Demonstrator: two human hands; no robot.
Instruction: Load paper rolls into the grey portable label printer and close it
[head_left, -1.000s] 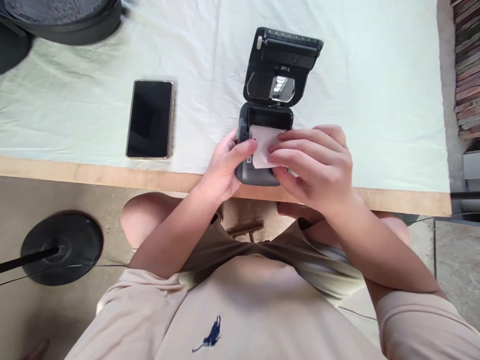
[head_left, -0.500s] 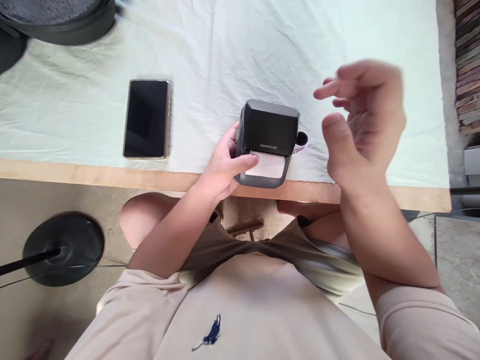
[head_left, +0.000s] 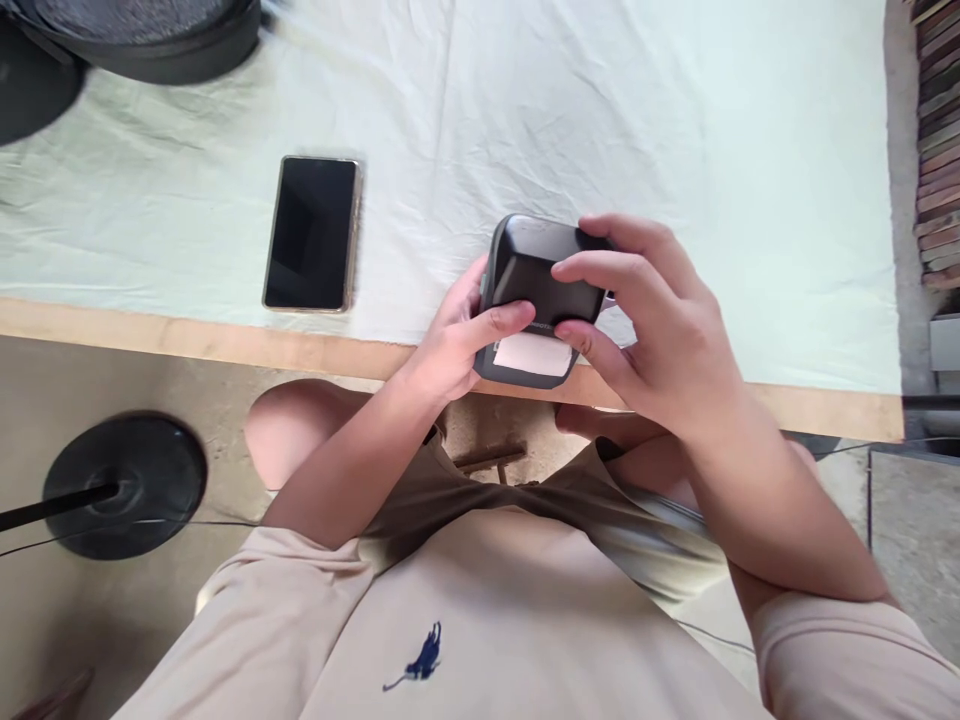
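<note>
A small black label printer [head_left: 525, 270] is held just above the table's front edge. A white paper label [head_left: 534, 354] lies across its lower front, below the dark lid. My left hand [head_left: 461, 335] grips the printer's left side, its thumb resting on the lid near the brand lettering. My right hand [head_left: 660, 320] has come onto the right side, with fingertips on the lid and top corner and the thumb beside the label's upper right. Behind the right fingers, a small light purple object is mostly hidden.
A phone with a dark screen [head_left: 311, 233] lies on the pale tablecloth [head_left: 397, 120] to the left. Black round equipment [head_left: 165, 45] stands at the far left corner. On the floor at left is a black round stand base [head_left: 124, 485]. The table's wooden edge [head_left: 330, 352] runs before me.
My right hand has moved left and down from the air onto the printer. The printer has tilted slightly in my left hand. The view has shifted a little.
</note>
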